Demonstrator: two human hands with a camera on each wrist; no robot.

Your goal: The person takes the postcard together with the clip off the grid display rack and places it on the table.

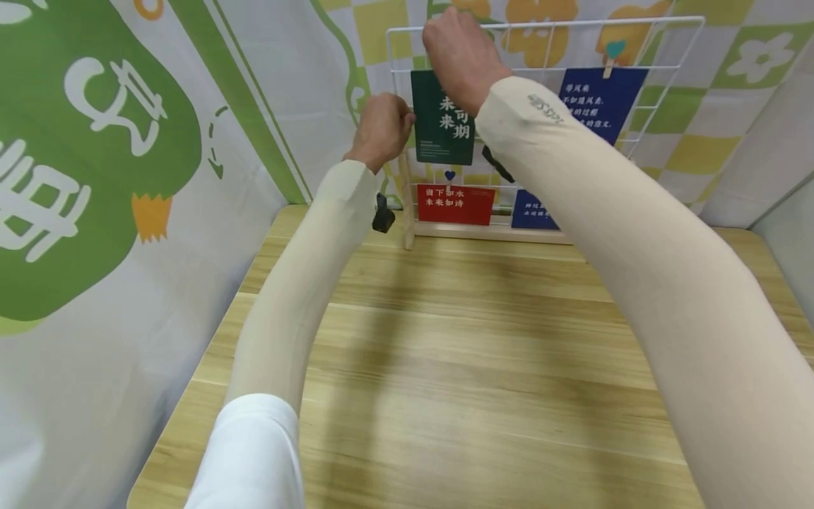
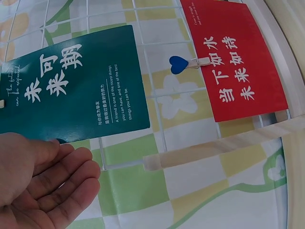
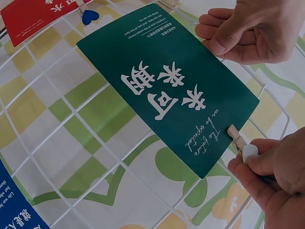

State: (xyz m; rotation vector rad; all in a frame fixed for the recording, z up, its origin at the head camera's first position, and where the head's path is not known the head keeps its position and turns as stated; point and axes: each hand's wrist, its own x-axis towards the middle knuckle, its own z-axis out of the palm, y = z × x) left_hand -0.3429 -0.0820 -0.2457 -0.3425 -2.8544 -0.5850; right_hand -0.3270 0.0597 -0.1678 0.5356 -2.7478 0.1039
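Observation:
A dark green card (image 3: 162, 90) with white lettering lies against a white wire grid rack (image 1: 636, 21). My left hand (image 1: 381, 131) is at the card's left edge in the head view, pinching that edge between thumb and index finger; the other fingers are loosely bent. At the top of the card, my right hand (image 1: 464, 56) pinches a small wooden clothespin (image 3: 235, 135) by its white-tipped end. The clothespin's jaws sit over the card's top edge, as the right wrist view shows. Whether they also catch the wire cannot be told.
Below hangs a red card (image 1: 454, 205) on a clothespin with a blue heart (image 2: 179, 65). A blue card (image 1: 600, 99) hangs at upper right from a teal-heart clothespin (image 1: 613, 53), with another blue card (image 1: 534, 211) lower down. The rack's wooden base (image 1: 496, 232) stands on a wooden table (image 1: 477, 367).

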